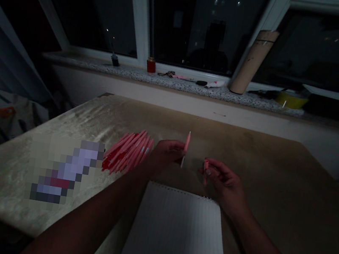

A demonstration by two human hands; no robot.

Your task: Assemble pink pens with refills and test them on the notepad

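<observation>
Above the table, my left hand [170, 147] pinches a slim pink pen part [188, 141] that stands nearly upright. It has a pale tip at the top, and a thin whitish piece shows below the fingers. To its right, my right hand [223, 180] grips a short pink pen piece [206, 166] between thumb and fingers; it looks like a cap or barrel half. The two pieces are apart. A pile of pink pens [135, 149], with some red among them, lies left of my left hand. Nearer to me, a spiral notebook [177, 231] lies open at a lined page.
A blurred-out oblong object [69, 171] lies on the table [249, 152] at left. Along the granite windowsill [176, 83] stand a small red jar [151, 65], a leaning cardboard tube [253, 63] and a yellow tape roll [292, 100]. A curtain [11, 46] hangs at far left.
</observation>
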